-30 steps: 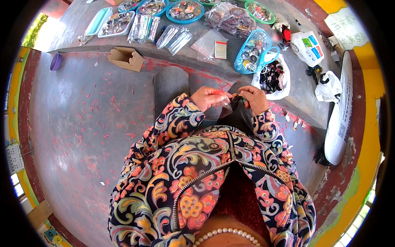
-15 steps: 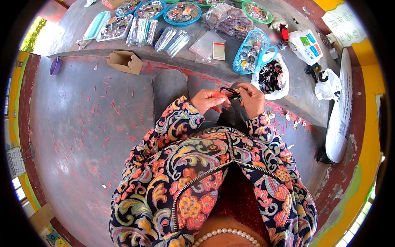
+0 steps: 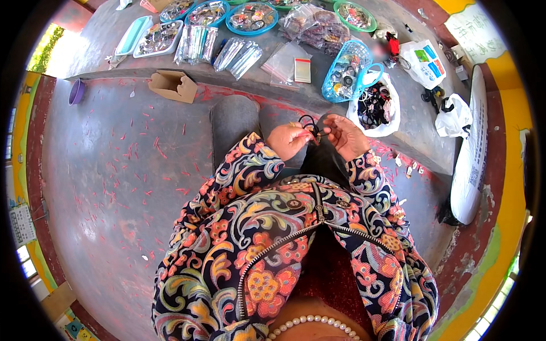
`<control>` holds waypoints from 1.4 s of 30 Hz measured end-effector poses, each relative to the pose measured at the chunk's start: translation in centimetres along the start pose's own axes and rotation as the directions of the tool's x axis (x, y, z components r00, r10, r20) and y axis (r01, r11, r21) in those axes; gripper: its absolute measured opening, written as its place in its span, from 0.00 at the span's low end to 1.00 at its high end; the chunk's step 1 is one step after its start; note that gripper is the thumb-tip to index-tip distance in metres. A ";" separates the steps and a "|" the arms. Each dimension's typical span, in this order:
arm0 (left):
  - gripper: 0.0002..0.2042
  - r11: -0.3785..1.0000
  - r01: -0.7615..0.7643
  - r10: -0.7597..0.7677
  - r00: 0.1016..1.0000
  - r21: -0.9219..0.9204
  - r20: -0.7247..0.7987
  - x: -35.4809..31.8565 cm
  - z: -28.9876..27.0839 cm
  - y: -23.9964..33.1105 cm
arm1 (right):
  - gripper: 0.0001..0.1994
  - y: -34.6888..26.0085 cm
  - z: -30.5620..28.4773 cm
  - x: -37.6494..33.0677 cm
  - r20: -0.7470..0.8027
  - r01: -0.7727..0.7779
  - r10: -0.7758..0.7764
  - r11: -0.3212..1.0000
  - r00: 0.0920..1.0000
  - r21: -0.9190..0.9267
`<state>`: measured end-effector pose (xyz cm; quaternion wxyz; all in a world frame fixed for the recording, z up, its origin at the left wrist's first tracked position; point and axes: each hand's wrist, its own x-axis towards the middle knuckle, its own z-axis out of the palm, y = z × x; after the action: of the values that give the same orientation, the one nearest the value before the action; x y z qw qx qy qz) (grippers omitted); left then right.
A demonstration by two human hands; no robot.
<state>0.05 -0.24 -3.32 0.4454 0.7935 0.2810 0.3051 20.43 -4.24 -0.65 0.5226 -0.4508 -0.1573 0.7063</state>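
Above my lap, my left hand (image 3: 288,141) is closed, its thumb and fingers pinching a black elastic hair tie (image 3: 309,120). The tie's thin loops stick up and to the right of the fingertips. Something small and pinkish shows at that pinch, too small to name. My right hand (image 3: 347,137) is just to the right, palm partly turned up and fingers apart. Its fingertips are beside the tie; whether they touch it is unclear. Close beyond the right hand, a white bag (image 3: 391,128) stands open with many black hair ties and a few pink ones inside.
On the raised ledge are a blue basket (image 3: 326,89) of hair accessories, round trays (image 3: 253,32), bundles of packaged items (image 3: 239,57) and clear bags (image 3: 278,63). A cardboard box (image 3: 170,87) and a purple bowl (image 3: 75,92) sit on the floor, among red scraps. White bags (image 3: 453,117) lie right.
My right hand has opened and drawn slightly right and down, away from the tie. The tie's loops now stand up from my left hand, which has barely moved.
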 end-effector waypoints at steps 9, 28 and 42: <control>0.07 0.953 -0.182 0.213 0.971 -0.240 0.109 0.2 -1.5 1.8 | 0.10 -0.6 -0.4 0.2 0.031 0.128 -0.132 0.987 0.991 0.100; 0.11 -0.214 0.128 0.146 0.984 -0.968 0.098 -0.3 -4.3 1.5 | 0.14 -2.3 4.4 -2.5 0.375 0.315 -0.104 0.766 0.921 -0.560; 0.11 -0.245 0.047 0.141 0.990 -0.968 0.013 -0.1 -3.9 0.9 | 0.01 -1.1 6.3 -3.4 0.265 0.263 -0.169 0.888 0.949 -0.376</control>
<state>-2.77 1.37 -0.90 0.9027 0.1633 -0.1253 0.3778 16.23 -5.21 5.18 0.4718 -0.4462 -0.4084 0.6415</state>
